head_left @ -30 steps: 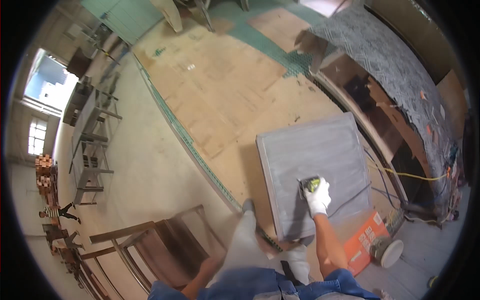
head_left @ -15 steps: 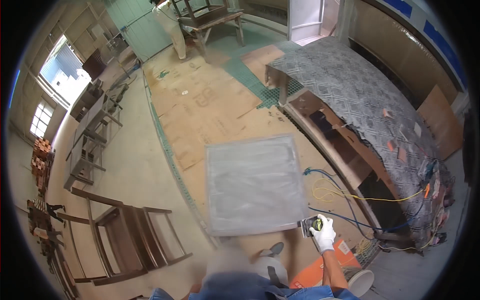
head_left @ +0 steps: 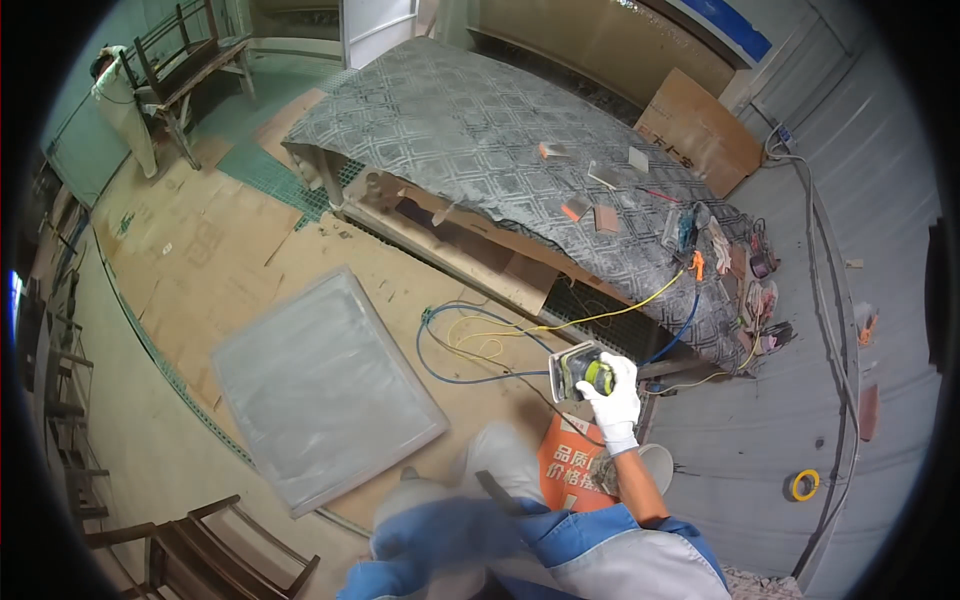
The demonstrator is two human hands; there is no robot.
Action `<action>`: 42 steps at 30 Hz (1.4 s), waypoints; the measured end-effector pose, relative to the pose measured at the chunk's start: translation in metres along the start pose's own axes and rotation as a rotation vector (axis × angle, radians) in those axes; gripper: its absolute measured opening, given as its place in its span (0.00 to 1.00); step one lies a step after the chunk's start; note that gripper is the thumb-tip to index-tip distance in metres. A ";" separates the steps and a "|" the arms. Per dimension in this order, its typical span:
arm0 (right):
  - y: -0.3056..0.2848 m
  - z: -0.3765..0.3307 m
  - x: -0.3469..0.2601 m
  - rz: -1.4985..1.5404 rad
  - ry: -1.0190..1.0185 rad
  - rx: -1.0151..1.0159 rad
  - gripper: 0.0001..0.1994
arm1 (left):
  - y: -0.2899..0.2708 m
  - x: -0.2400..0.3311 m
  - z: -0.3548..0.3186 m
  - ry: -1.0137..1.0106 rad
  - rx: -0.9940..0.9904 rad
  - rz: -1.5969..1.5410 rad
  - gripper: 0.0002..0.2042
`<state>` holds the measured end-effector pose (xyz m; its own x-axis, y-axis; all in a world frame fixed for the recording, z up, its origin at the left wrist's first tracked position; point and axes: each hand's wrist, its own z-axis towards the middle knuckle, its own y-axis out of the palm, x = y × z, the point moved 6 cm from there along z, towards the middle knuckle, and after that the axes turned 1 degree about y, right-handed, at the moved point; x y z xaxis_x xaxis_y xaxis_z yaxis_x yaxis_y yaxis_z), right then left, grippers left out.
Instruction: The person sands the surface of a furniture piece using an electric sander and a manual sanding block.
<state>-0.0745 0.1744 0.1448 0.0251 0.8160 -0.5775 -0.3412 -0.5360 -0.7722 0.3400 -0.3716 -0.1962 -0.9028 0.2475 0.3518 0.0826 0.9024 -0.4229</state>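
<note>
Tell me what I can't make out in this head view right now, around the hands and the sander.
- Left hand: motion-blurred pale and blue smear at the lower edge; fingers and grip unreadable.
- Sander: its far side sits under the right hand; the pad face is turned away.
- Grey panel: surface detail softened by blur.
- Small tools on the patterned table cover: too small to identify.

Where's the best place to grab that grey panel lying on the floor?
Probably grip the grey panel at its near corner or along the right long edge, coming from the cardboard side. It lies flat with raised rim edges, and the chair frames crowd its lower left side.
</note>
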 end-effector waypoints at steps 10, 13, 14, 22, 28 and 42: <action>-0.020 0.204 0.209 0.179 0.395 0.054 0.45 | 0.106 0.205 -0.064 -0.194 0.120 -0.406 0.21; -0.018 0.281 0.268 0.193 0.449 0.011 0.46 | 0.193 0.222 -0.095 -0.154 0.034 -0.186 0.19; -0.020 0.307 0.287 0.173 0.406 0.043 0.46 | 0.213 0.228 -0.099 -0.135 0.032 -0.129 0.19; 0.003 0.492 0.328 -0.170 0.451 -0.014 0.47 | 0.261 0.260 -0.106 -0.131 0.112 0.022 0.15; 0.035 0.477 0.379 -0.307 0.217 0.129 0.34 | 0.253 0.383 -0.045 0.089 0.192 -0.135 0.18; -0.083 0.342 0.683 -0.505 0.349 0.091 0.30 | 0.474 1.007 -0.011 0.577 0.171 0.119 0.37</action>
<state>-0.3501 0.8496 -0.0950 0.5054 0.8367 -0.2110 -0.2856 -0.0686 -0.9559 -0.5254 0.3096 -0.0331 -0.5137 0.5373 0.6689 0.0566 0.7991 -0.5985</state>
